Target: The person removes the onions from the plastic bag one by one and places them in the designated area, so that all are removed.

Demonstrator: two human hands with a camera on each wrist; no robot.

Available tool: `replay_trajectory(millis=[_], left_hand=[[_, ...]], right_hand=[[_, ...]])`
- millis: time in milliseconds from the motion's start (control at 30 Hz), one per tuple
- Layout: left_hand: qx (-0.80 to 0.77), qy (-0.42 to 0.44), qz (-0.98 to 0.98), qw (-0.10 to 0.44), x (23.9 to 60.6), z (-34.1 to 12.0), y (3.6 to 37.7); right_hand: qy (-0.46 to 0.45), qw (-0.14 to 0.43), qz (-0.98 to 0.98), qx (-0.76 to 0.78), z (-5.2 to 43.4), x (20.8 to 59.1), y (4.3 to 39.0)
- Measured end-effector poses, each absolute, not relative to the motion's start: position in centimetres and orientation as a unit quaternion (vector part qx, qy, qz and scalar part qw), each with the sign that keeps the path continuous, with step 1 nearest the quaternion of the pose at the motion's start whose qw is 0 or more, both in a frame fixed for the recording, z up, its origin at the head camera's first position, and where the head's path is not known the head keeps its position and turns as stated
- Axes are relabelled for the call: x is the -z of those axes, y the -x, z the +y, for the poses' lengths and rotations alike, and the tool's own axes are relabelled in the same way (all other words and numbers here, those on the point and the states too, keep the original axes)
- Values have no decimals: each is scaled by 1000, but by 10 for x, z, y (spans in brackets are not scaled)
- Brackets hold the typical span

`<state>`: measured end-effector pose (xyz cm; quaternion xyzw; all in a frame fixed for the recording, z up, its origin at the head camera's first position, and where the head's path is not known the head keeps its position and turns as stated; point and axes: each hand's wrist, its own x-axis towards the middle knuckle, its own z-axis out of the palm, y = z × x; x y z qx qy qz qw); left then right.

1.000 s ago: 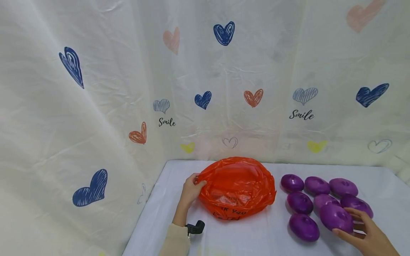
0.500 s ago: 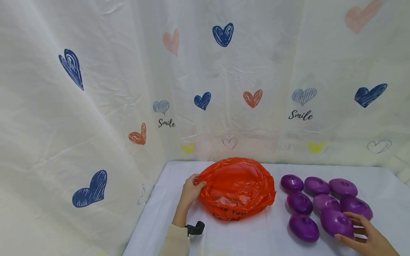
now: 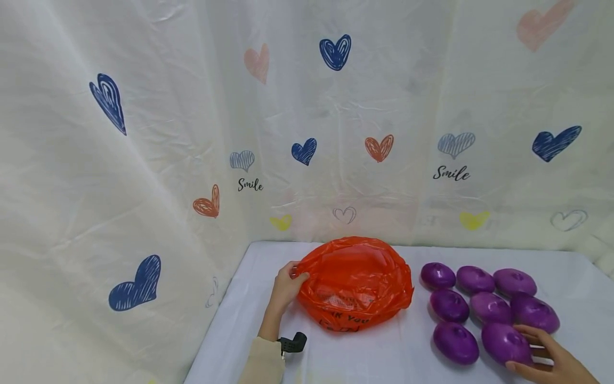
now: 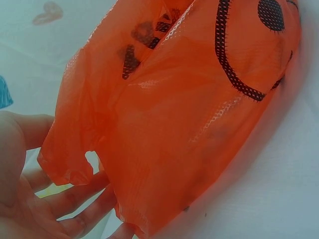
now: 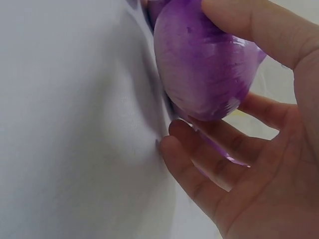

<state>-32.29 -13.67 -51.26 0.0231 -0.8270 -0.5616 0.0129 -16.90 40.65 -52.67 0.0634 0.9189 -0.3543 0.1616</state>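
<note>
Your right hand (image 3: 551, 360) curls thumb and fingers around the nearest purple onion (image 3: 506, 344), at the front of the cluster of purple onions (image 3: 479, 304) on the white tablecloth (image 3: 393, 354). Your left hand (image 3: 286, 285) pinches the rim of the orange plastic bag (image 3: 355, 282), likely holding its mouth open, just left of the onions.

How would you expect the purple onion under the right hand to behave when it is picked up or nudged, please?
The purple onion is rounded and slightly flattened, so it may roll or rock if nudged. Its glossy skin looks smooth, possibly slippery, so the right hand probably needs its fingers and thumb wrapped well around it. It holds its shape, so it seems firm, not floppy.
</note>
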Motion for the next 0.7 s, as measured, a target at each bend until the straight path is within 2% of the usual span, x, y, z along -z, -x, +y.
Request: replay_trajectory(millis=[700], left_hand=[[558,-20,-829,17,515,-137,321]], right_hand=[[-58,170,891,417,412,550,167]])
